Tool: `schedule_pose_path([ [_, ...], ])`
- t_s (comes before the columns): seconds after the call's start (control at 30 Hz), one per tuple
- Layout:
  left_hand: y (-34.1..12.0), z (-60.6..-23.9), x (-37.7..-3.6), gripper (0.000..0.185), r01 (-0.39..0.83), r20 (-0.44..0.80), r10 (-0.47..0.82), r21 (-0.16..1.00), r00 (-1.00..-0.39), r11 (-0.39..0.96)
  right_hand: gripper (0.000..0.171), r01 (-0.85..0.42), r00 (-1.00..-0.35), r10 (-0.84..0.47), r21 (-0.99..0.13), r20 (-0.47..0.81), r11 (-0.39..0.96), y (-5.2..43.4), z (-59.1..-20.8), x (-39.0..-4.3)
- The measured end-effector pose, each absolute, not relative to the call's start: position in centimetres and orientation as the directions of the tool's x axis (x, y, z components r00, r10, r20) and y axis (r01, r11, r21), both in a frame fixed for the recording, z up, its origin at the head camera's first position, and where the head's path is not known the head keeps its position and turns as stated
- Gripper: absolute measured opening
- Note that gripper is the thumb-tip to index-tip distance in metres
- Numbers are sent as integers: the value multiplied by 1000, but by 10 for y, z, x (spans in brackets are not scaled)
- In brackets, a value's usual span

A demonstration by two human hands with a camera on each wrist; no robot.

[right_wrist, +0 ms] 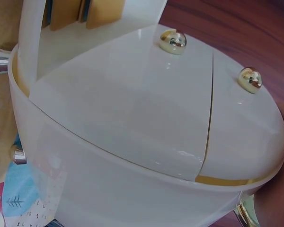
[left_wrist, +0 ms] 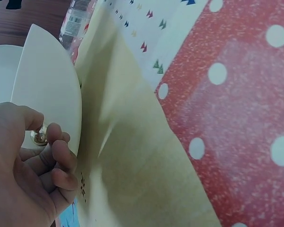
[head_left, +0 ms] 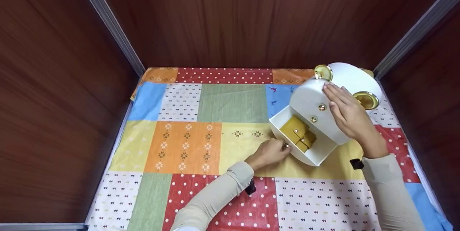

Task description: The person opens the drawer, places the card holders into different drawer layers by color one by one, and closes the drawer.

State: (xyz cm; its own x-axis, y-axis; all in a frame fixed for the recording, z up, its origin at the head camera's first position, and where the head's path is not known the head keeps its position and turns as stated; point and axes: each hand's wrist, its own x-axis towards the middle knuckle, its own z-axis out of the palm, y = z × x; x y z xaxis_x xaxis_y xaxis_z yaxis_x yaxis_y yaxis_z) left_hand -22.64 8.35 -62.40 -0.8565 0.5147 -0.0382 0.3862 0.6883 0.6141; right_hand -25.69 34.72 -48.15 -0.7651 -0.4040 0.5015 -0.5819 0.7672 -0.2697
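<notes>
A round white jewellery box [head_left: 345, 80] with gold knobs [head_left: 322, 107] stands at the right back of the patchwork tablecloth [head_left: 187, 144]. Its lowest drawer [head_left: 316, 155] is pulled out toward me and holds mustard-yellow padded inserts [head_left: 298, 134]. My left hand [head_left: 284, 148] pinches the small knob [left_wrist: 39, 137] on the white drawer front [left_wrist: 47, 90] between thumb and fingers [left_wrist: 61, 146]. My right hand [head_left: 337, 101] lies flat on the box front with straight fingers, just above the drawer. Close up, the right wrist view shows the box [right_wrist: 132, 142] and two gold knobs [right_wrist: 174, 40].
Dark wood panels [head_left: 233, 19] wall in the table at the back and both sides, with metal corner strips [head_left: 111, 22]. Gold ring fittings [head_left: 366, 98] sit on the box's top. A plastic bottle [left_wrist: 75, 19] shows beyond the drawer in the left wrist view.
</notes>
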Motion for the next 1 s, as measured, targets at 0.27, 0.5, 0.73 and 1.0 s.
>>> schedule_pose_path([
  [0.27,91,-624,-233,32,349,-45,485,636,-873,688,48,-580,-766,-401,-272,502,768,346,-482,-257],
  [0.5,100,-623,-238,32,328,-58,474,648,-879,687,48,-578,-766,-397,-270,506,770,347,-483,-256],
  [0.73,110,-621,-244,32,347,-59,482,619,-874,705,48,-569,-772,-390,-273,503,775,347,-485,-256],
  [1.0,119,-618,-249,32,332,-71,473,621,-878,710,48,-567,-775,-391,-273,496,777,346,-484,-257],
])
